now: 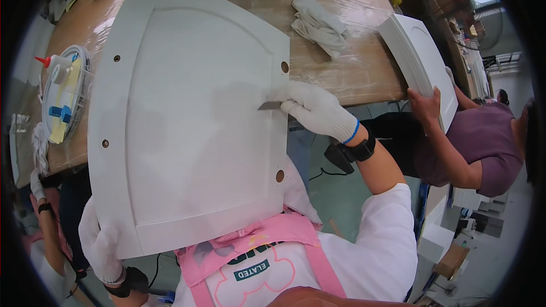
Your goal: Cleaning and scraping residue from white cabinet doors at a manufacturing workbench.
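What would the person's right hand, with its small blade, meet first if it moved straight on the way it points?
Probably the white door panel: the right hand points its blade leftward across the panel's face.

Door panel (193, 119) across table (364, 74) edge, near end against apron (256, 244). Round tray (65, 94) left of panel. Folded gloves (318, 23) behind right, panel stack (421, 62) farther right.

The white panel (193, 119) hides the left hand's (99, 241) fingertips.

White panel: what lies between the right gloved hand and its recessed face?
A small grey scraper blade, held by the right hand with its tip on the white panel. Head view shows it.
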